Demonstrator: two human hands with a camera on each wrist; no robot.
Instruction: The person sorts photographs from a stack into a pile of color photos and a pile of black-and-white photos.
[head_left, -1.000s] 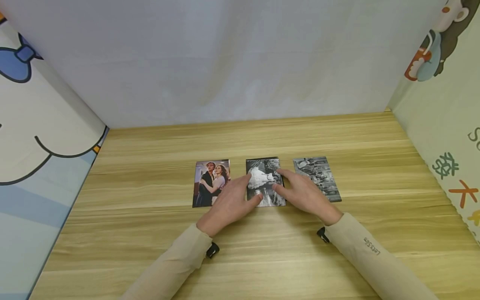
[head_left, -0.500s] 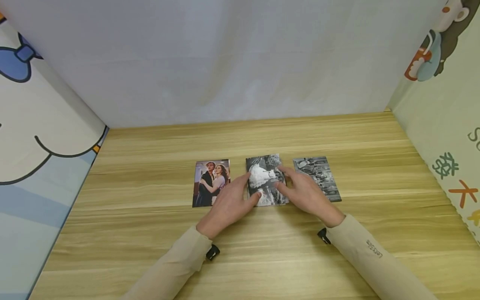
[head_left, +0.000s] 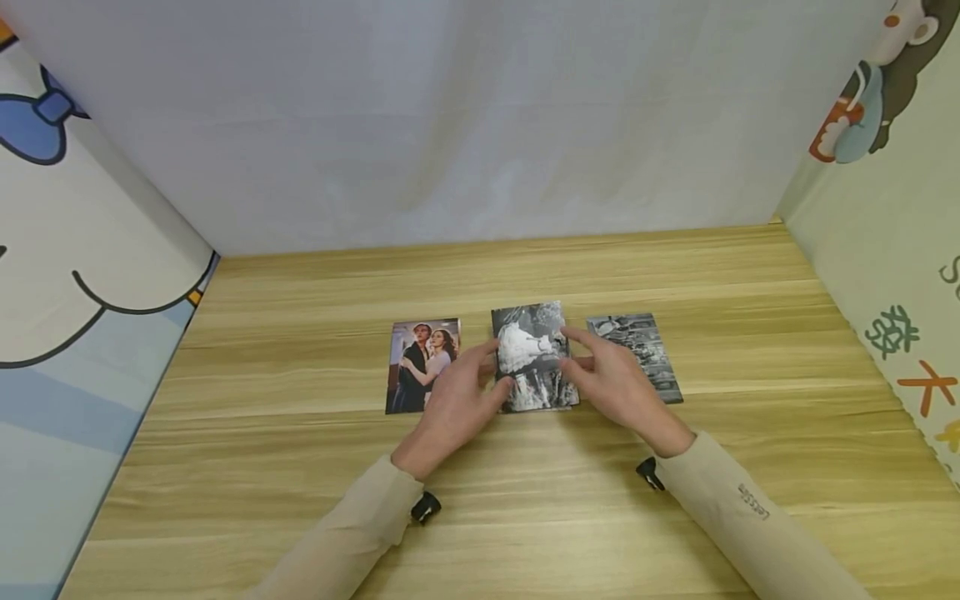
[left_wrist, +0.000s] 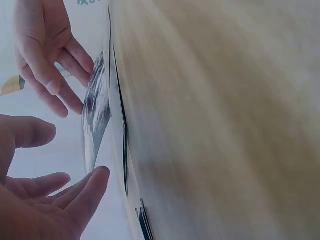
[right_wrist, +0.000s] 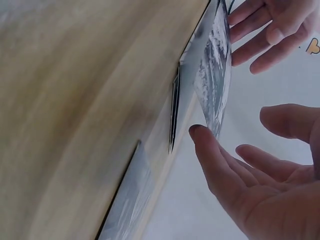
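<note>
Between my left hand (head_left: 456, 402) and my right hand (head_left: 621, 385) a black-and-white photo card (head_left: 536, 360) showing a white dress is held by its side edges. Both wrist views show it bowed and raised off a thin stack of cards (right_wrist: 175, 107). Extended fingers (left_wrist: 92, 195) of the left hand meet one edge, its thumb standing apart from the card. Similarly, the right hand's fingers (right_wrist: 212, 155) touch the opposite edge, thumb apart. A colour photo card (head_left: 408, 379) of a couple lies left of it, partly covered by the left hand.
Another black-and-white photo card (head_left: 647, 354) lies on the wooden table (head_left: 480, 517) at the right, partly behind the right hand. A white cloth wall (head_left: 480, 150) rises at the back, with printed panels on both sides.
The middle photo card has come up off the stack and shifted slightly away from the person, turning a little. Both hands have risen with it. The outer cards stay put.
</note>
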